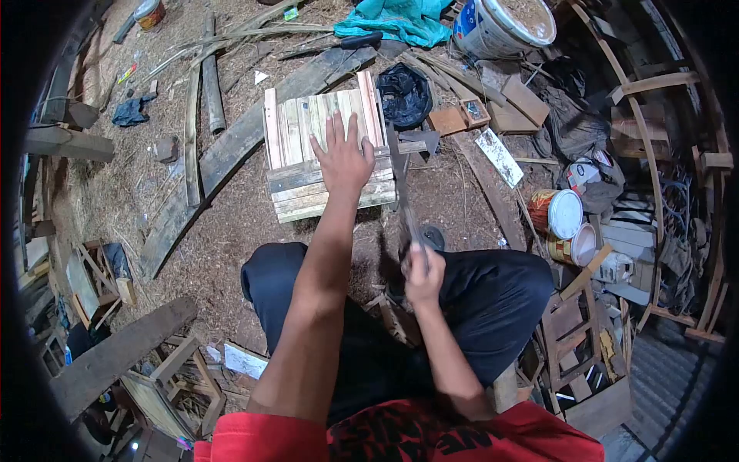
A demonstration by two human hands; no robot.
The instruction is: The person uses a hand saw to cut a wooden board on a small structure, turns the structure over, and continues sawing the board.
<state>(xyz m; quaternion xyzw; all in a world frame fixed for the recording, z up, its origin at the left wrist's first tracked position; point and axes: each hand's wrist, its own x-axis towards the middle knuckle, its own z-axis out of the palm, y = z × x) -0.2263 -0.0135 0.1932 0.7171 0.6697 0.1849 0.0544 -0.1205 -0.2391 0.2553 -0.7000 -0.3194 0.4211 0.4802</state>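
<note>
My left hand (343, 154) lies flat with spread fingers on a boxy panel of pale wooden slats (295, 138). Darker weathered strips cross the near part of the panel, and a raised slat runs along each side. In my right hand (423, 276), the fingers are wrapped round the handle of a handsaw (405, 202). Its long dark blade points away from me, right along the panel's right edge. Both knees are bent on either side, just short of the panel.
A long weathered plank (231, 154) lies diagonally behind the panel on the sawdust-covered ground. Beyond it sits a black plastic bag (405, 95). A large white bucket (500, 31) stands at the back right, and paint tins (566, 214) to the right. Wooden frames (173, 377) lie at left.
</note>
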